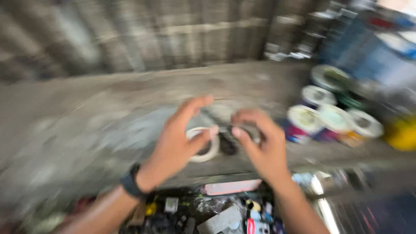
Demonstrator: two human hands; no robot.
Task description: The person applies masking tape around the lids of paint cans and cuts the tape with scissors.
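Note:
The picture is blurred by motion. My left hand (180,138), with a dark band at the wrist, holds a white ring-shaped roll of tape (207,145) between thumb and fingers. My right hand (260,143) is close beside it, fingers curled around a small dark object (227,145) that I cannot make out. Both hands hover over a grey, dusty work surface (108,112).
Several round white-topped spools (333,117) stand at the right, with a yellow object (403,134) and blue boxes (372,56) beyond them. An open drawer or tray of small parts (216,212) lies below the hands. A corrugated wall (151,34) stands behind.

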